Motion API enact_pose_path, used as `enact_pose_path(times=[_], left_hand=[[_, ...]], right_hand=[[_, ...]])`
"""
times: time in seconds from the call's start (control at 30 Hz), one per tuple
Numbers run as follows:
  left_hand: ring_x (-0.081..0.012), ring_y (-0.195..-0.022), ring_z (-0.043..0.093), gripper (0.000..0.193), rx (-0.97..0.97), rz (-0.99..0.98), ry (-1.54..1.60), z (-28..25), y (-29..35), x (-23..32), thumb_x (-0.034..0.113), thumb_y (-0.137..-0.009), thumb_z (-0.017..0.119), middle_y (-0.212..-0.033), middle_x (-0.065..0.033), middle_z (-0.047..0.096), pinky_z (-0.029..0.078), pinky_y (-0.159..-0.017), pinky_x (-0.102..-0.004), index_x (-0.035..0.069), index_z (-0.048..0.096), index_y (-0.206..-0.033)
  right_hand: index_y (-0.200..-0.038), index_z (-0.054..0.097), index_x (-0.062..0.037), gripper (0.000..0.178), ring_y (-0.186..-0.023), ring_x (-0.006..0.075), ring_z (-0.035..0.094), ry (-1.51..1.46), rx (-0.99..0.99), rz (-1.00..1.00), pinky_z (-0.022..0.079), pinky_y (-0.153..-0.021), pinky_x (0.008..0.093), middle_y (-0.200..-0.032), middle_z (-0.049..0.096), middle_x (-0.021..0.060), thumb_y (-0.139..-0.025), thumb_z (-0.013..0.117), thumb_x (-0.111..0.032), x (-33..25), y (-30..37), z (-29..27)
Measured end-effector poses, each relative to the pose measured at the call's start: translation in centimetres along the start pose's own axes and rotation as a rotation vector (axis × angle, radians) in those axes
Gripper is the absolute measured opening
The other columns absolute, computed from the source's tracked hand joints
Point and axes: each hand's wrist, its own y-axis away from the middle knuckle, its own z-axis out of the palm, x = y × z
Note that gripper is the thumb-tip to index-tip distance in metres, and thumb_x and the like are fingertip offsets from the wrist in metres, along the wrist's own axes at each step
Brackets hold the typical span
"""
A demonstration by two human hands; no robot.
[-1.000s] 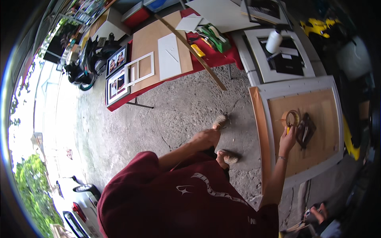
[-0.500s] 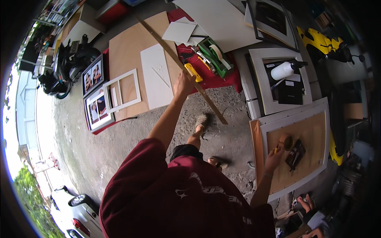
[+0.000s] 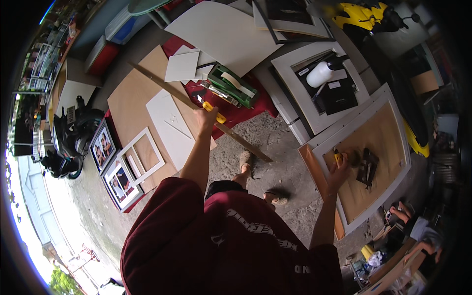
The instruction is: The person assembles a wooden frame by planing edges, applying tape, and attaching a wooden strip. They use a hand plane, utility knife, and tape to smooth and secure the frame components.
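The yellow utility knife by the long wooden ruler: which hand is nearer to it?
Left. The left hand is at the yellow utility knife, apparently gripping it beside the long wooden ruler. The right hand is far off, resting on the white-framed brown board.

The person in the dark red shirt (image 3: 236, 246) leans over a concrete floor, the left hand (image 3: 205, 117) stretched out and closed around a yellow utility knife (image 3: 212, 111) at a long wooden ruler (image 3: 196, 109) that lies slantwise across a brown board (image 3: 132, 101) and a red cloth (image 3: 246, 105). The right hand (image 3: 339, 169) rests on the brown backing of a white picture frame (image 3: 398, 147), just beside a small yellow tool (image 3: 338, 157) and a dark stapler (image 3: 368, 167). A green tape dispenser (image 3: 231, 84) sits near the knife, and framed photographs (image 3: 110, 167) lie further left.
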Motion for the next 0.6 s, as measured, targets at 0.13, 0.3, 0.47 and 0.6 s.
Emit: enact_pose_path(times=[0.13, 0.3, 0.47, 0.6], left_hand=[[-0.0156, -0.083, 0.067, 0.033, -0.404, 0.225, 0.539, -2.3, 2.1, -3.7, 0.023, -0.096, 0.064, -0.097, -0.0096, 0.065, 0.057, -0.071, -0.0351, -0.001, 0.053, -0.116], [-0.0172, -0.069, 0.06, 0.019, -1.058, 0.084, 0.646, -3.9, 19.5, 3.6, 0.02, -0.106, 0.05, -0.085, -0.0052, 0.055, 0.051, -0.064, -0.0325, 0.004, 0.052, -0.115], [-0.0189, -0.072, 0.067, 0.038, -1.552, -0.192, 0.006, 0.6, 34.5, 3.2, 0.031, -0.11, 0.042, -0.08, -0.011, 0.067, 0.052, -0.064, -0.0315, -0.002, 0.059, -0.115], [-0.0258, -0.086, 0.069, 0.068, -1.603, 0.462, -0.407, 6.0, 44.0, -1.6, 0.054, -0.109, 0.037, -0.09, -0.017, 0.071, 0.053, -0.076, -0.0361, -0.006, 0.068, -0.105]], right_hand=[[-0.132, 0.056, 0.0014, 0.038, -0.114, 0.0387, 0.06, -0.204, 0.173, 0.097, 0.048, -0.094, 0.0505, -0.124, 0.061, 0.0205, -0.1, 0.06, -0.02, -3.9, 5.3, -2.2], [-0.12, 0.064, -0.0035, 0.022, -0.092, 0.0169, 0.065, -0.839, -0.042, 0.488, 0.053, -0.083, 0.0312, -0.101, 0.068, 0.0054, -0.106, 0.055, -0.017, -9.3, 14.5, -6.3], [-0.138, 0.055, -0.0063, 0.041, -0.101, 0.0117, 0.059, -1.255, -0.251, 0.551, 0.051, -0.088, 0.0307, -0.112, 0.064, 0.0052, -0.107, 0.054, -0.034, -13.0, 16.9, -9.9], [-0.13, 0.058, -0.0022, 0.033, -0.101, 0.0105, 0.062, -1.443, -0.015, 0.865, 0.051, -0.086, 0.0294, -0.113, 0.068, 0.0032, -0.109, 0.054, -0.026, -11.6, 18.5, -13.7]])
